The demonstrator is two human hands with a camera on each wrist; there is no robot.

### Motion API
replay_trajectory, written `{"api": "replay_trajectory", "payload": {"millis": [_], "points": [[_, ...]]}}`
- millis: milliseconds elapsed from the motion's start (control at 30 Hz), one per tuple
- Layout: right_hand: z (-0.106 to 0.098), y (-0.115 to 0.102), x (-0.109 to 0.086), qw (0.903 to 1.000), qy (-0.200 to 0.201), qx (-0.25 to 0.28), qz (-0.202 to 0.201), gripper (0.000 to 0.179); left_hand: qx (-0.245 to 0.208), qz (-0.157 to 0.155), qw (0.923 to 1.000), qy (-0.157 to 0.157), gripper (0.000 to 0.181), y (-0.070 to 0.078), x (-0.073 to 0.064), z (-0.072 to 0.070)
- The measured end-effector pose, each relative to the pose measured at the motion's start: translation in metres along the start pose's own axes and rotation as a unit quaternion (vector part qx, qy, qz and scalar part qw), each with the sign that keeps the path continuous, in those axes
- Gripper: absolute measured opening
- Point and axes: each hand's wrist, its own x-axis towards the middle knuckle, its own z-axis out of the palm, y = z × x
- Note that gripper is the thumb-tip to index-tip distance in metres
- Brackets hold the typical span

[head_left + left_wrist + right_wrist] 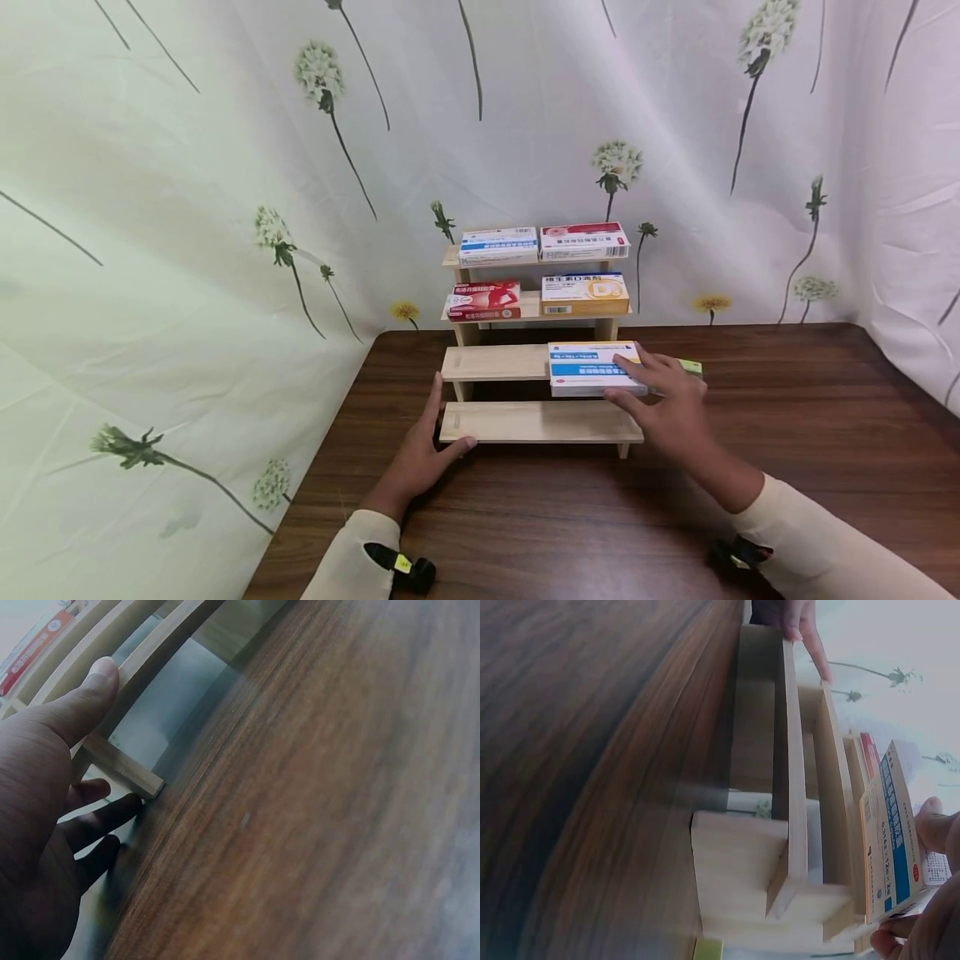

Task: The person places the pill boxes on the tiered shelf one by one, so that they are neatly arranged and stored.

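Observation:
My right hand (671, 408) pinches a white and blue medicine box (588, 369) over the right part of the third step down on a wooden tiered rack (540, 423). In the right wrist view the thumb and fingers lie at one end of the medicine box (889, 832). My left hand (420, 454) is at the rack's lower left corner, with its thumb at the bottom step's front edge and its other fingers along the side. Seen from the left wrist, that hand (45, 772) has its fingers spread, holding nothing.
The top step carries a blue and white box (498, 246) and a red and white box (585, 242). Below them sit a red box (483, 300) and an orange and white box (585, 293). Something green (692, 367) shows behind my right hand. Dandelion-print cloth (525, 125) hangs behind the brown table (787, 400).

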Motion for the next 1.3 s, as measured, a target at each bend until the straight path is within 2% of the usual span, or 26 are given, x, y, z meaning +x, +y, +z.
{"api": "replay_trajectory", "payload": {"millis": [533, 833, 1300], "points": [[0.035, -0.023, 0.014, 0.9998, -0.012, 0.003, -0.014, 0.057, 0.003, -0.012, 0.9999, 0.001, 0.118, -0.001, 0.0, -0.001], [0.058, -0.036, 0.022, 0.9994, -0.007, 0.003, -0.034, 0.059, 0.014, -0.025, 0.9996, 0.001, 0.116, 0.0, 0.002, 0.001], [0.098, -0.052, 0.033, 0.9986, 0.012, 0.016, -0.048, 0.06, 0.007, -0.027, 0.9996, 0.0, 0.115, 0.001, 0.001, 0.0]]}}
